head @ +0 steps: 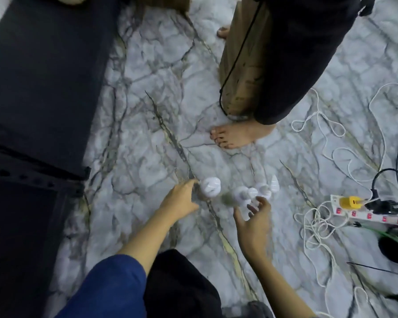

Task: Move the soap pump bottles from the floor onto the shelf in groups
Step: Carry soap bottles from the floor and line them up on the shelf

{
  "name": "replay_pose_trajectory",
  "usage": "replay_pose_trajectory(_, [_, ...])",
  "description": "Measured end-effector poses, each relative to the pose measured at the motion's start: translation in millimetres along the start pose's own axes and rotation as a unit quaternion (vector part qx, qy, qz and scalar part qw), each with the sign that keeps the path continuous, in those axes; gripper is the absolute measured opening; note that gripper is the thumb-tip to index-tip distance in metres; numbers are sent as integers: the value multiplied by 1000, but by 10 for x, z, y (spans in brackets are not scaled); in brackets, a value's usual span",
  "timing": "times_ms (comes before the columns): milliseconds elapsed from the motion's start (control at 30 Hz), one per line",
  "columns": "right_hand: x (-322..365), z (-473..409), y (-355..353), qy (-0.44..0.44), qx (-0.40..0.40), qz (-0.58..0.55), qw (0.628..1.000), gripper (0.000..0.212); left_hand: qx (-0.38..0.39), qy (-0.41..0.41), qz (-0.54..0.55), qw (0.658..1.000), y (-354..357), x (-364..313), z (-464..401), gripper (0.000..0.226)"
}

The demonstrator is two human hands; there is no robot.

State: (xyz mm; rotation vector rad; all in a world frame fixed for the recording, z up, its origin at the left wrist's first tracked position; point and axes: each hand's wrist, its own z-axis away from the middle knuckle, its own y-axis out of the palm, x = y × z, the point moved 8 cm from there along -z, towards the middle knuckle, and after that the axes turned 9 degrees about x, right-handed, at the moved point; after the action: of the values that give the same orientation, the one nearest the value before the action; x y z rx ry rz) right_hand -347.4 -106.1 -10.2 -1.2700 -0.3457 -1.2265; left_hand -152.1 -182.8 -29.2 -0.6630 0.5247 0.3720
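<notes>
Several clear soap pump bottles with white pump heads stand on the marble-patterned floor [147,111]. One bottle [50,188] is at the left of the group, and a cluster of bottles [241,194] is just to its right. My left hand [182,198] reaches toward the left bottle, fingers extended, fingertips close beside it. My right hand [254,222] hovers spread over the near side of the cluster, partly hiding one bottle. Neither hand grips anything. The frame is motion-blurred.
A dark shelf unit [37,99] fills the left side. Another person stands close behind the bottles, a bare foot [234,135] near them. A white power strip [365,212] with tangled white and black cables [319,230] lies at the right.
</notes>
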Motion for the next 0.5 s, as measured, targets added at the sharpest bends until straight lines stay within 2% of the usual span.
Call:
replay_pose_trajectory(100, [-182,-149,79,24,-56,-58,996,54,-4,26,47,999,176,-11,-334,74])
replay_pose_trajectory(200, [-319,-275,178,26,-53,-98,993,64,-36,29,103,994,256,57,-533,73])
replay_pose_trajectory(333, [-432,-337,263,-2,-56,-31,998,48,-41,29,145,988,339,192,-686,77])
replay_pose_trajectory(500, [-759,-285,603,78,29,-32,996,31,-66,20,161,985,419,270,-774,76])
